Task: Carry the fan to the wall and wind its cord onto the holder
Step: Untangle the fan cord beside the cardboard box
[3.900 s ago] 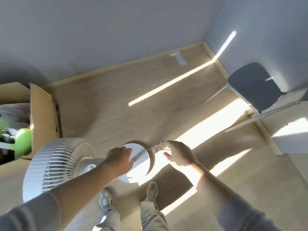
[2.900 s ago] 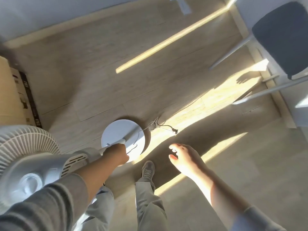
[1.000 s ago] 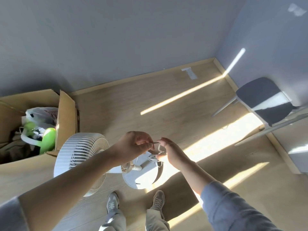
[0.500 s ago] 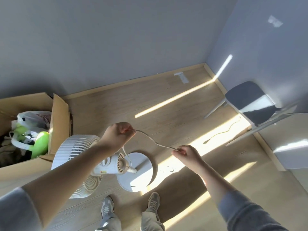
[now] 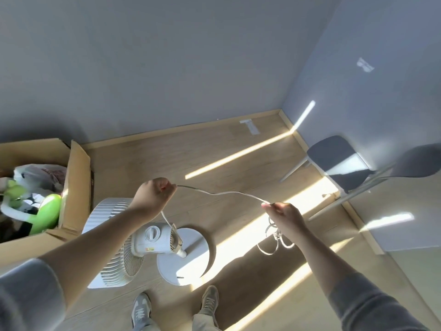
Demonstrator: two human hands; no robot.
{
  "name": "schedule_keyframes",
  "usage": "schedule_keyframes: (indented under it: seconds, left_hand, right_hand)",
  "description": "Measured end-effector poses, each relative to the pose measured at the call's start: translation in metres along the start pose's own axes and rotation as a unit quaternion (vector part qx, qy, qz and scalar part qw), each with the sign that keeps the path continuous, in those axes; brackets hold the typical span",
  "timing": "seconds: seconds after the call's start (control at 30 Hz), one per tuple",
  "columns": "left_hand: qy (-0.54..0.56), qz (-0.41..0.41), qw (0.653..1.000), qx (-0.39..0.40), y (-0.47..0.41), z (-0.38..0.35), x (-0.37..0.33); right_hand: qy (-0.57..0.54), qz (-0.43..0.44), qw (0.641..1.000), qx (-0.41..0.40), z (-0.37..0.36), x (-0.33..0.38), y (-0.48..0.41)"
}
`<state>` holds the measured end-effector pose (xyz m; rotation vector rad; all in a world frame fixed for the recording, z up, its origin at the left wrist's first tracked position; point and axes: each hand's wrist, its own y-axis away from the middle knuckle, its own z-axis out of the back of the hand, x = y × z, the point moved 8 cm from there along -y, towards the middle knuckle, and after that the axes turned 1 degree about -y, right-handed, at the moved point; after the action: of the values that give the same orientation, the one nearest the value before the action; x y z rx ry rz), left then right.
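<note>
Cord (image 5: 224,193) pulled out between both hands, fan (image 5: 152,237) set down
Bunched a second ago; left hand (image 5: 152,198) fists it, right hand (image 5: 285,217) pinches it; winding can start

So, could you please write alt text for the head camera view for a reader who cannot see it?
Seen from above, a person's left hand and right hand hold a white cord stretched between them above a white fan standing on a wooden floor. A cardboard box stands left, a grey chair right.
</note>
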<state>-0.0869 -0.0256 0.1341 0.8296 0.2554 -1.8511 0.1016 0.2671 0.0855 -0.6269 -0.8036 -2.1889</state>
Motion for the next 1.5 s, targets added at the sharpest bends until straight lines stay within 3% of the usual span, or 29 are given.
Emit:
schedule_keyframes:
  seconds: [0.23,0.37,0.5,0.83,1.13,1.3,1.5]
  left_hand:
    - [0.006,-0.012,1.000,0.005,0.003,0.006,0.019]
    - [0.002,-0.016,1.000,0.006,0.007,0.014,0.035]
    - [0.006,-0.006,1.000,0.013,0.014,0.020,0.055]
    - [-0.012,0.031,0.999,0.015,0.041,0.038,0.127]
    - [-0.047,0.083,0.995,0.017,0.062,0.039,0.181]
    - [-0.032,0.129,0.991,0.006,0.064,0.044,0.207]
    - [0.021,0.169,0.983,0.069,0.064,0.028,0.232]
  right_hand:
    - [-0.074,-0.137,0.987,0.046,-0.019,0.009,0.004]
    - [-0.178,-0.213,0.956,0.092,-0.058,0.014,0.010]
    - [-0.239,-0.206,0.944,0.101,-0.097,0.034,0.021]
    - [-0.178,-0.107,0.972,0.112,-0.173,0.092,0.044]
    - [-0.131,-0.157,0.965,0.165,-0.243,0.104,0.050]
    - [-0.116,-0.191,0.968,0.112,-0.263,0.104,0.048]
    - [-0.136,-0.250,0.954,0.093,-0.281,0.094,0.042]
